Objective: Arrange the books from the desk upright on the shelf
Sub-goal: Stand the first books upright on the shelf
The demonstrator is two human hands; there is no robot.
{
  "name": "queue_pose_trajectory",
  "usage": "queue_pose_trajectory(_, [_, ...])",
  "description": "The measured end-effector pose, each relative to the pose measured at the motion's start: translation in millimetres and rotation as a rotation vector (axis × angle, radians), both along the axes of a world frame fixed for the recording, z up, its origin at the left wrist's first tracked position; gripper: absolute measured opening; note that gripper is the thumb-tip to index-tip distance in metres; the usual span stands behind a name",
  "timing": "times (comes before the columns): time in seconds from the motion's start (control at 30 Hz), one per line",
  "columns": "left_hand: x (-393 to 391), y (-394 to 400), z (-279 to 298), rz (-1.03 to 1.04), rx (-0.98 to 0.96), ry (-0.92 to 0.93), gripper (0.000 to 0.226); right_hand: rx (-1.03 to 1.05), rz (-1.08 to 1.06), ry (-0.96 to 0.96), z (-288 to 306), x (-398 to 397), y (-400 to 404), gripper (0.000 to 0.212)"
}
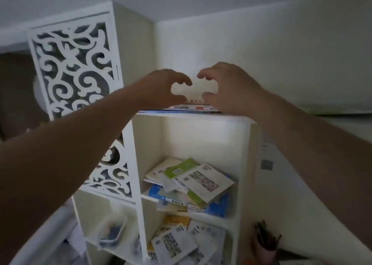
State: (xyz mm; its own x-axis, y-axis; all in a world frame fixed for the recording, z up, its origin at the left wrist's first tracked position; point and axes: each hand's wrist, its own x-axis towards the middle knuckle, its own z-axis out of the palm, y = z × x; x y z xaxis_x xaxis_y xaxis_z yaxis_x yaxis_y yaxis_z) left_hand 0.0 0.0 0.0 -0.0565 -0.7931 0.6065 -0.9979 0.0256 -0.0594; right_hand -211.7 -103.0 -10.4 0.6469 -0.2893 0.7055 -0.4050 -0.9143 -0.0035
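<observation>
A white shelf unit (231, 119) stands against the wall corner. On its top lies a flat stack of books (193, 107) with blue, white and red edges. Both my hands are raised just above that stack. My left hand (161, 87) and my right hand (227, 87) each form a wide C, fingertips nearly meeting, with the thumbs low near the top book. Neither hand grips anything that I can see. More books (193, 180) lie in a loose slanted pile in the middle compartment. Further books and papers (181, 242) lie flat in the compartment below.
A white fretwork panel (74, 67) rises at the left of the shelf. A clear box (112, 234) holding something blue sits in the lower left compartment. A pink cup of pens (263, 244) stands at the lower right. The wall is close behind the shelf.
</observation>
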Motion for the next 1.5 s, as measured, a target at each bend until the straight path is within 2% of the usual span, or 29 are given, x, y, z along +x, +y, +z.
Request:
queue_pose_trajectory(0.13, [47, -5, 0, 0.167, 0.318, 0.037, 0.081, 0.19, -0.231, 0.203, -1, 24, -10, 0.071])
queue_pose_trajectory(0.23, [82, -8, -15, 0.11, 0.529, 0.182, 0.106, 0.269, -0.284, 0.282, -15, 41, -11, 0.08])
queue_pose_trajectory(0.27, [90, -9, -22, 0.09, 0.552, 0.148, 0.109, 0.252, -0.323, 0.325, -21, 45, -8, 0.082])
queue_pose_trajectory(0.37, [113, -18, -34, 0.076, 0.374, -0.097, 0.099, 0.117, -0.465, 0.382, -37, 59, -7, 0.093])
queue_pose_trajectory(0.43, [124, -22, -27, 0.03, 0.305, -0.126, 0.086, 0.113, -0.495, 0.376, -36, 70, -8, 0.097])
queue_pose_trajectory(0.53, [125, -23, -10, 0.029, 0.262, -0.236, 0.072, 0.091, -0.498, 0.37, -28, 94, -5, 0.092])
queue_pose_trajectory(0.63, [113, -21, 7, 0.119, 0.051, -0.482, 0.051, 0.064, -0.494, 0.312, -25, 118, -5, 0.087])
queue_pose_trajectory(0.73, [101, -25, 24, 0.101, -0.259, -0.558, 0.031, 0.078, -0.481, 0.128, -10, 124, -11, 0.063])
queue_pose_trajectory(0.8, [102, -31, 31, 0.024, -0.489, -0.546, 0.029, 0.075, -0.47, 0.049, 3, 119, -18, 0.048])
queue_pose_trajectory(0.9, [101, -35, 27, -0.047, -0.763, -0.34, 0.051, 0.143, -0.424, -0.032, 18, 102, -28, 0.034])
queue_pose_trajectory(0.97, [94, -31, 17, -0.072, -0.812, -0.017, 0.057, 0.223, -0.374, -0.143, 26, 87, -37, 0.027])
queue_pose_trajectory(1.0, [90, -32, 11, -0.096, -0.727, 0.158, 0.056, 0.258, -0.348, -0.212, 30, 80, -40, 0.028])
queue_pose_trajectory(1.07, [75, -36, 3, -0.207, -0.36, 0.576, 0.055, 0.298, -0.298, -0.336, 38, 69, -46, 0.031])
queue_pose_trajectory(1.13, [51, -41, 2, -0.363, 0.059, 0.994, 0.076, 0.302, -0.267, -0.429, 42, 65, -48, 0.031])
queue_pose_trajectory(1.17, [35, -45, 3, -0.431, 0.188, 1.113, 0.088, 0.296, -0.251, -0.468, 43, 65, -47, 0.032])
queue_pose_trajectory(1.2, [18, -49, 6, -0.487, 0.242, 1.168, 0.093, 0.294, -0.228, -0.509, 44, 67, -44, 0.033])
queue_pose_trajectory(1.27, [-10, -58, 17, -0.524, 0.151, 1.22, 0.081, 0.292, -0.168, -0.568, 45, 75, -37, 0.033])
queue_pose_trajectory(1.33, [-31, -66, 32, -0.442, 0.022, 1.287, 0.104, 0.262, -0.17, -0.592, 43, 90, -31, 0.033])
queue_pose_trajectory(1.37, [-37, -69, 38, -0.36, -0.034, 1.296, 0.12, 0.28, -0.155, -0.619, 41, 98, -29, 0.034])
queue_pose_trajectory(1.4, [-40, -72, 42, -0.287, -0.097, 1.289, 0.127, 0.337, -0.092, -0.669, 40, 106, -27, 0.035])
queue_pose_trajectory(1.43, [-39, -75, 45, -0.248, -0.153, 1.28, 0.121, 0.417, -0.009, -0.726, 38, 112, -25, 0.036])
queue_pose_trajectory(1.5, [-34, -75, 46, -0.259, -0.195, 1.308, 0.09, 0.515, 0.123, -0.731, 36, 112, -23, 0.03])
